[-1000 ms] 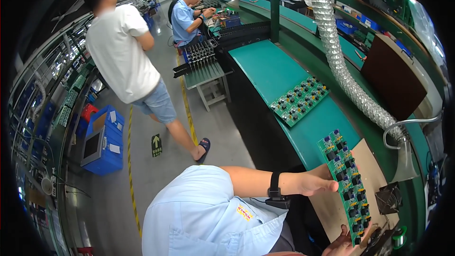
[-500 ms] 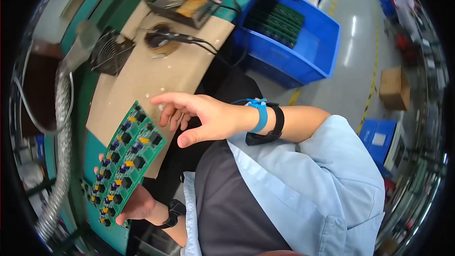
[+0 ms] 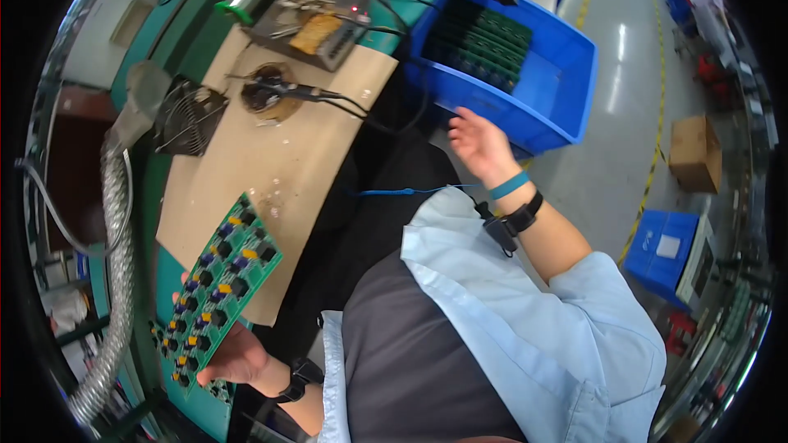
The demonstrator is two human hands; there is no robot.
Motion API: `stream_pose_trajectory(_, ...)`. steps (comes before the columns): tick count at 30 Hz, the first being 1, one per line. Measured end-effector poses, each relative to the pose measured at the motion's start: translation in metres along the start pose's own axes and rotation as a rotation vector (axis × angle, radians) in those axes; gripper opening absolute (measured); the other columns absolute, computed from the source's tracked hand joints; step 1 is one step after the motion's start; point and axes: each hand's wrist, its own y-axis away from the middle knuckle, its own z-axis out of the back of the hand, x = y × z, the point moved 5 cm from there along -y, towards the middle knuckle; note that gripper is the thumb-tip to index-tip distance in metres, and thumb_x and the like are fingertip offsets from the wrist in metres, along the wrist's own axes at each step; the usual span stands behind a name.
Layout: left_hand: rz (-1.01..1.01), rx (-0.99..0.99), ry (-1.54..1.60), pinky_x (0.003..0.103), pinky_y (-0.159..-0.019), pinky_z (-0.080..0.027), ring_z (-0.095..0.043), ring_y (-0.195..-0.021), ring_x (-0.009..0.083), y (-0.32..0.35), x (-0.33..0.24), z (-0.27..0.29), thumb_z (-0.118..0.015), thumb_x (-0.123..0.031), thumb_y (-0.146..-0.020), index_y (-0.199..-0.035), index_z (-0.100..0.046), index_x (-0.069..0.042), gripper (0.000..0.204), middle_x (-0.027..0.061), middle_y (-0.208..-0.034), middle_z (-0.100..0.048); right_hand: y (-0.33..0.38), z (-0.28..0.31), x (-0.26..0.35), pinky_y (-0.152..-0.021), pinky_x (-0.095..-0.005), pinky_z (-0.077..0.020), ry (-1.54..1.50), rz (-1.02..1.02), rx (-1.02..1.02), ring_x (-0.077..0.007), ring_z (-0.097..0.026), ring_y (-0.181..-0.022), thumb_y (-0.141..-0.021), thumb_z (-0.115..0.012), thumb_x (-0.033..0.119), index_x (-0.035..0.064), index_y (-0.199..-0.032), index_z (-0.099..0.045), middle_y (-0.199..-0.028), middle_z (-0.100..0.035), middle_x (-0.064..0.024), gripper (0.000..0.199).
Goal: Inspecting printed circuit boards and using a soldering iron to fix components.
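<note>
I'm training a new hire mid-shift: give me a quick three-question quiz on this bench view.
1. True or false: the left hand holds a green circuit board.
2. The right hand is nearest to: A) the fan B) the blue bin C) the hose.
3. What fills the blue bin?

Key: 1 true. 2 B; the hand is open, beside the bin's near wall. 3 Green boards stood in rows.
</note>
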Motion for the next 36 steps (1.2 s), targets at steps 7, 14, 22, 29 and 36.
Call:
stream_pose_trajectory(7,-0.027,-0.135,-0.097,0.056,-0.118,-0.027,-0.03,-0.143,0.0394,0.018,-0.035,0.002,-0.081,-0.064,-0.063,-0.15,-0.031,-0.003,0.117,0.0229,-0.154,-0.031,-0.085,0.003,0.024,-0.093,-0.0441,-0.0518,0.122,0.258,-0.111,-0.0312,-0.062,-0.109,-0.096,-0.057,0.017,0.0039,-0.129,-0.051,-0.123,-0.063,-0.02,0.036)
stream_pose_trajectory(14,-0.076,-0.126,0.031,0.053,-0.115,-0.033,-0.038,-0.139,0.0349,0.009,-0.039,0.016,-0.087,-0.045,-0.064,-0.15,-0.032,-0.012,0.107,0.0188,-0.153,-0.036,-0.122,0.074,0.063,-0.101,-0.0384,-0.0504,0.272,0.17,-0.045,-0.0283,-0.056,-0.122,-0.1,-0.045,0.019,-0.0075,-0.135,-0.048,-0.14,-0.051,-0.022,0.045)
stream_pose_trajectory(22,-0.234,-0.067,0.026,0.05,-0.117,-0.03,-0.034,-0.143,0.0311,0.029,-0.071,0.009,-0.088,-0.042,-0.07,-0.156,-0.019,-0.017,0.113,0.0149,-0.156,-0.031,-0.125,-0.078,0.043,-0.091,-0.04,-0.0498,0.297,0.982,1.168,-0.0284,-0.06,-0.098,-0.101,-0.051,0.018,-0.006,-0.124,-0.052,-0.128,-0.056,-0.021,0.033)
stream_pose_trajectory(29,-0.338,0.092,-0.002,0.046,-0.113,-0.034,-0.037,-0.139,0.024,0.017,-0.09,-0.006,-0.086,-0.039,-0.074,-0.156,-0.011,-0.017,0.113,0.0066,-0.148,-0.039,0.135,-0.204,0.036,-0.087,-0.0381,-0.0515,1.346,1.361,1.104,-0.0265,-0.064,-0.091,-0.102,-0.053,0.024,-0.0037,-0.124,-0.057,-0.125,-0.058,-0.0199,0.035)
stream_pose_trajectory(36,-0.293,0.13,0.179,0.044,-0.112,-0.035,-0.036,-0.14,0.0229,0.024,-0.099,-0.02,-0.086,-0.037,-0.074,-0.154,-0.015,-0.017,0.109,0.0062,-0.147,-0.039,0.158,-0.256,-0.054,-0.094,-0.0397,-0.0481,1.221,0.166,1.65,-0.0315,-0.06,-0.108,-0.099,-0.059,0.024,0.0,-0.146,-0.038,-0.127,-0.059,-0.0228,0.057)
